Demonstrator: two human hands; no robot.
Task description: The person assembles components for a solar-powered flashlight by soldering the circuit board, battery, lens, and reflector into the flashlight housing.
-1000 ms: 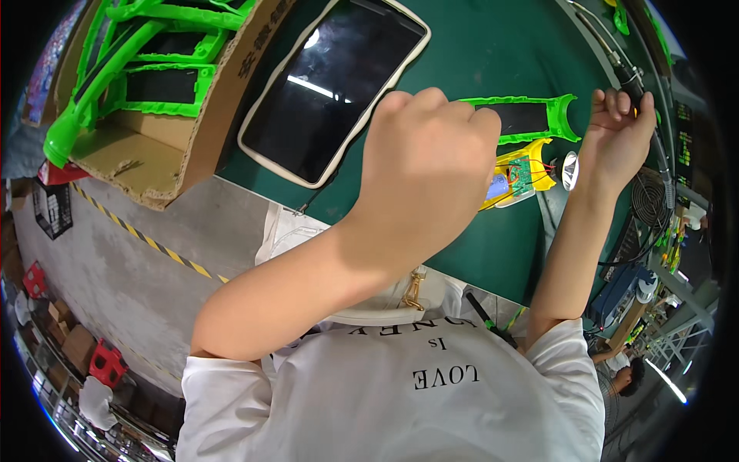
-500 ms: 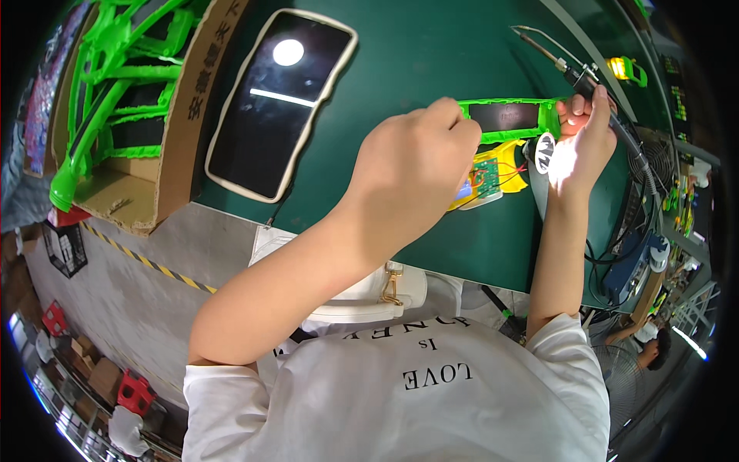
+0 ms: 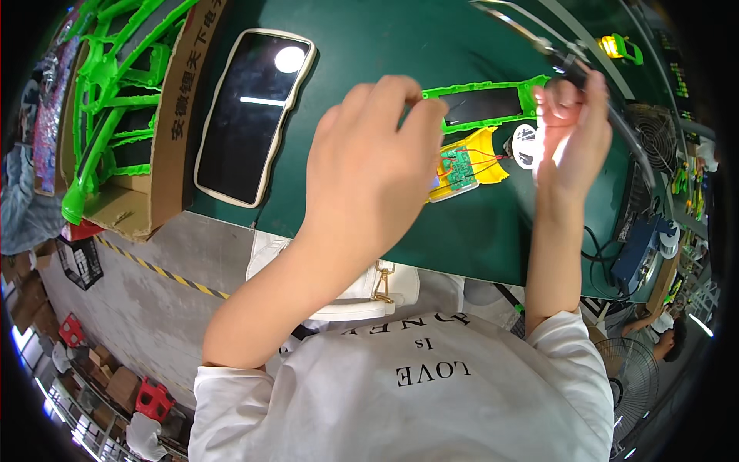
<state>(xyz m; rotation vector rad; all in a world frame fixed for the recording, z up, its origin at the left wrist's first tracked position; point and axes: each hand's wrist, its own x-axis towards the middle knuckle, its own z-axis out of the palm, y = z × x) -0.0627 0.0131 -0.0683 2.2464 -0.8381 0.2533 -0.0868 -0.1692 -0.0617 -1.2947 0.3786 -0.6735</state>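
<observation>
a cardboard box [image 3: 173, 146] stood at the upper left, loaded with green frames [image 3: 115, 100] that bore dark panels and lay stacked at crossing angles; on the floor below sat a black crate [image 3: 79, 262], its contents too small to make out. the yellow housing [image 3: 489, 158] lay on the dark green table [image 3: 369, 38], between the person's hands, its long axis running left to right and rising slightly rightward, with its yellow end toward the lamp head [image 3: 526, 146]. just beyond it a green shell [image 3: 485, 106] ran nearly parallel, its curved end to the right. the housing was bright yellow, open on top, showing a green circuit board [image 3: 459, 165] with thin red wires [image 3: 486, 159] toward the lamp head, which was round and whitish. the left hand [image 3: 369, 154] was bent over the left ends of shell and housing, fingertips hidden, so its grip could not be told. the right hand [image 3: 573, 135], brightly lit, had curled fingers just beside the lamp head, near a blurred soldering iron [image 3: 571, 66]; whether it gripped the iron could not be told.
</observation>
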